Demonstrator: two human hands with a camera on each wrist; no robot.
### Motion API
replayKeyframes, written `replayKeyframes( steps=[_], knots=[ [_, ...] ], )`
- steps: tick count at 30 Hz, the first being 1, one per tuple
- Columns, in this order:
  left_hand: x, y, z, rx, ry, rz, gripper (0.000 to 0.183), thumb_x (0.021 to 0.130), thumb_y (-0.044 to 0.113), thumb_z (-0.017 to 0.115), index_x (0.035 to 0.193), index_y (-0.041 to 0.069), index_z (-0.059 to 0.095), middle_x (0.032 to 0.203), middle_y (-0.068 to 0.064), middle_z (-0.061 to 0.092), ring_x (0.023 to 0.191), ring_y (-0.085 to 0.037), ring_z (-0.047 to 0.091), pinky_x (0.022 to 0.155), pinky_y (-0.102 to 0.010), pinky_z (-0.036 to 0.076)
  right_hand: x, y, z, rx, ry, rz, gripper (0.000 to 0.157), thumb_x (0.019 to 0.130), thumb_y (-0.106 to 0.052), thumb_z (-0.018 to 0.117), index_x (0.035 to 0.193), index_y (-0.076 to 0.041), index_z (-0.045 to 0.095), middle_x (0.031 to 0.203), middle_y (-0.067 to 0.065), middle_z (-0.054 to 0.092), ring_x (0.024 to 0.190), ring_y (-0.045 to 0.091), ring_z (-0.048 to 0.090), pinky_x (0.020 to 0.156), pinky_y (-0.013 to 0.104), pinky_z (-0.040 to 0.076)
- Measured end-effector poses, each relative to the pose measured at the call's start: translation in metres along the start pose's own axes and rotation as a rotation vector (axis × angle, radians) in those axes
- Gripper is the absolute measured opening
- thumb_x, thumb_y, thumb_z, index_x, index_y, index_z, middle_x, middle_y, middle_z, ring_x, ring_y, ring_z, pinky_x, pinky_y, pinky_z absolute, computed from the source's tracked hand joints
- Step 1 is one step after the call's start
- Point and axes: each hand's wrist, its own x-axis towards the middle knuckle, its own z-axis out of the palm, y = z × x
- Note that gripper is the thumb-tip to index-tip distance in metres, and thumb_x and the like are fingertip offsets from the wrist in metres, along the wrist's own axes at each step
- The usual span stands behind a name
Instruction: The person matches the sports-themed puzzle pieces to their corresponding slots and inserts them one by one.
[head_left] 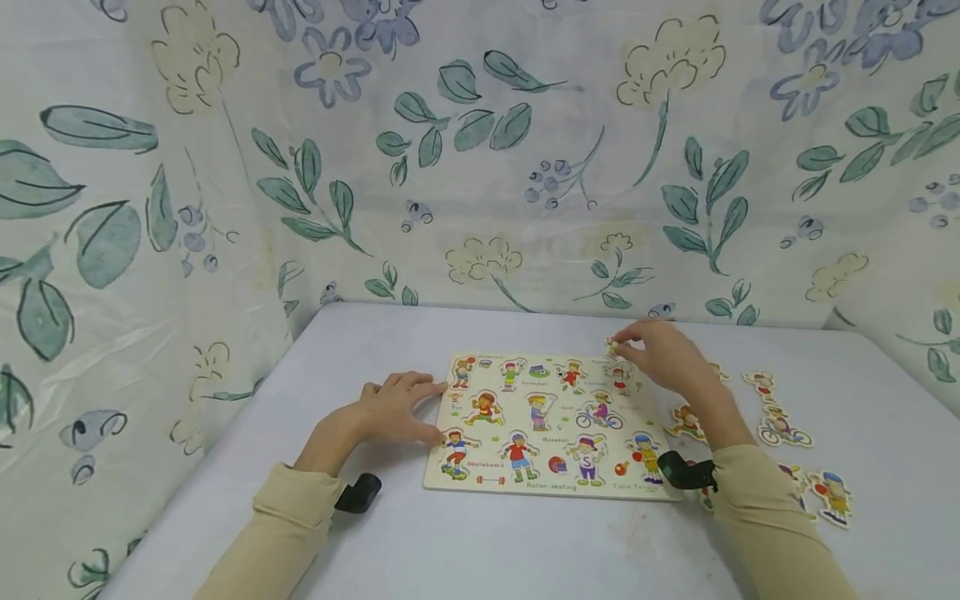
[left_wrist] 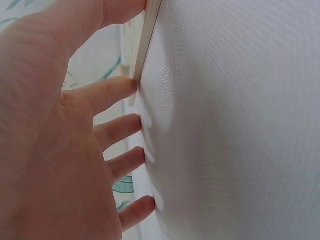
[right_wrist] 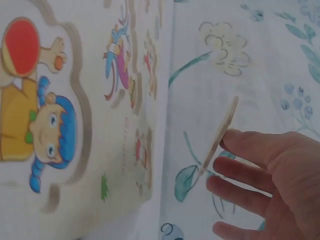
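A wooden puzzle board (head_left: 555,492) printed with sports figures lies flat on the white table. My left hand (head_left: 393,408) is spread at its left edge, thumb and index finger touching the edge; in the left wrist view the other fingertips (left_wrist: 134,122) rest on the table. Above the board's far right corner, my right hand (head_left: 663,358) pinches a thin wooden puzzle piece (right_wrist: 220,135) between thumb and fingers. That piece appears edge-on in the right wrist view, so its picture is hidden there. A recess with a blue-haired table tennis figure (right_wrist: 45,125) shows large in the same view.
Several loose puzzle pieces lie right of the board, among them a cyclist piece (head_left: 783,427) and a table tennis piece (head_left: 831,498). My right forearm partly covers others. A flowered cloth (head_left: 480,183) hangs behind the table (head_left: 480,550).
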Motion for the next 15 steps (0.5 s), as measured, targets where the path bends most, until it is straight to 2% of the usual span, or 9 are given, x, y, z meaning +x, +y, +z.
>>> replayKeyframes(
  steps=[6, 11, 15],
  knots=[
    [0.002, -0.001, 0.000, 0.004, -0.005, 0.001, 0.083, 0.081, 0.049, 0.071, 0.152, 0.019, 0.041, 0.158, -0.014, 0.031, 0.145, -0.040, 0.024, 0.109, -0.069, 0.021, 0.005, -0.010, 0.007, -0.001, 0.007, -0.018, 0.029, 0.099, -0.022, 0.060, 0.118, -0.002, 0.069, 0.123, 0.019, 0.065, 0.119, 0.039, 0.057, 0.099, 0.056, 0.045],
    [0.003, -0.001, -0.001, 0.006, -0.007, -0.002, 0.083, 0.080, 0.049, 0.071, 0.152, 0.019, 0.041, 0.158, -0.014, 0.031, 0.145, -0.040, 0.024, 0.109, -0.069, 0.021, 0.015, -0.025, 0.009, 0.031, 0.013, -0.061, 0.030, 0.100, -0.024, 0.058, 0.120, -0.003, 0.067, 0.123, 0.019, 0.065, 0.116, 0.039, 0.058, 0.095, 0.055, 0.047],
    [0.003, -0.003, -0.001, 0.002, -0.008, -0.001, 0.084, 0.080, 0.050, 0.071, 0.152, 0.020, 0.040, 0.159, -0.014, 0.031, 0.145, -0.040, 0.024, 0.109, -0.070, 0.020, 0.023, -0.036, 0.010, 0.033, 0.012, -0.061, 0.031, 0.101, -0.025, 0.057, 0.122, -0.006, 0.067, 0.126, 0.018, 0.064, 0.114, 0.038, 0.060, 0.092, 0.053, 0.049]
  ],
)
